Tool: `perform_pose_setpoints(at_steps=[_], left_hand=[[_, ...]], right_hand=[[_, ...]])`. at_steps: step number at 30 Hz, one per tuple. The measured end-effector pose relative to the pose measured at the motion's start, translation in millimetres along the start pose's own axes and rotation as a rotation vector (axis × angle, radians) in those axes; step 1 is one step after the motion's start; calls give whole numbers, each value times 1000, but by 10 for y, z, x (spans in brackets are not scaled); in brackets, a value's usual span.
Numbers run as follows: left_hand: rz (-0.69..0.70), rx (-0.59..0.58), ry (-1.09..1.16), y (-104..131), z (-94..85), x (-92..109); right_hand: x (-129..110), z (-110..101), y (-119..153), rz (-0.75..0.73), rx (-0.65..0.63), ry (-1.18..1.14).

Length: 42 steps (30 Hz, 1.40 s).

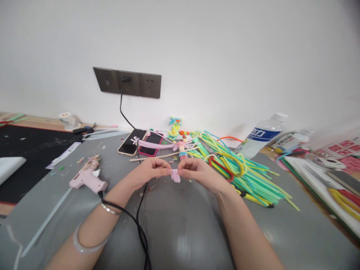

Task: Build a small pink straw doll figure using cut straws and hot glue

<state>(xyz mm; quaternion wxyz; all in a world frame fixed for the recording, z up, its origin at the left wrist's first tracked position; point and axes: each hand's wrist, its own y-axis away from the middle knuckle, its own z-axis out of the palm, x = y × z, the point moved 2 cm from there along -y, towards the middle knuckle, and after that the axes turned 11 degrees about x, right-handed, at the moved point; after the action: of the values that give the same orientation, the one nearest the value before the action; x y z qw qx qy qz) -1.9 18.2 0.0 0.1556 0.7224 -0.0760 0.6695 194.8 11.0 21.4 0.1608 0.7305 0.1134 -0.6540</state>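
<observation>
Between my two hands is a small folded bunch of pale pink pipe cleaner (pixel 176 176), raised a little above the grey mat (pixel 180 228). The fingers of my left hand (pixel 153 168) pinch its left side. From the other side, my right hand (pixel 194 170) grips it between thumb and forefinger. Just beyond my fingers lie longer pink pipe cleaners (pixel 157 145) with curled ends. A bundle tied with a blue band (pixel 183 153) is partly hidden behind my right hand.
A pink glue gun (pixel 88 180) lies left, its black cord (pixel 137 221) running past my left wrist. Two phones (pixel 132 142) lie behind. Many green and yellow pipe cleaners (pixel 247 180), pliers (pixel 206 144) and a plastic bottle (pixel 261 135) are at right.
</observation>
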Motion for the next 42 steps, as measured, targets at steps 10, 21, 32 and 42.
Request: perform_pose_setpoints(at_steps=[10,21,32,42], left_hand=[[10,-6,25,-12,-3,-23],[31,68,34,-2,-7,25],[153,361,212,-46,-39,31],[244,491,234,-19,-43,98]], right_hand=[[8,9,-6,2,15,-13],[40,6,-37,-14,93,-101],[104,87,-129,-182,374,-46],[99,233,-142,-166,334,-198]])
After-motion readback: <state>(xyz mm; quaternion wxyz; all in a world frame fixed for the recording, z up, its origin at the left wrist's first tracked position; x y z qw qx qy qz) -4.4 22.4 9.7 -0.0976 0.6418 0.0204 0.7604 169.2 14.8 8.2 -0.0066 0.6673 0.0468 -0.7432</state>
